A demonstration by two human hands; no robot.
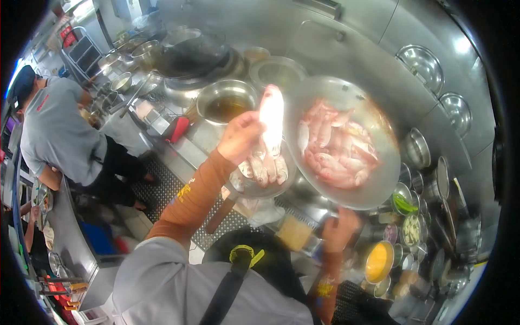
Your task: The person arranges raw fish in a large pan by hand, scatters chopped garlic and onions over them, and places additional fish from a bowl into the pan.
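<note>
My left hand [242, 136] is raised over the counter, its fingers pinched on a pale whole fish [271, 116] held upright, brightly lit. Just beneath it, several silvery fish [264, 172] lie side by side in a round pan [287, 181] with a wooden handle [221, 214]. To the right a large metal wok [382, 196] holds a heap of pinkish whole fish [341, 146]. My right hand [341, 230] is close to the wok's lower rim; motion blurs its fingers, so I cannot tell whether it grips the rim.
A metal bowl of brownish liquid [226, 105] stands behind my left hand, near a dark wok [192, 57] on the stove. At right are small containers, including one of yellow liquid [379, 262]. A co-worker [62, 124] in grey stands at left.
</note>
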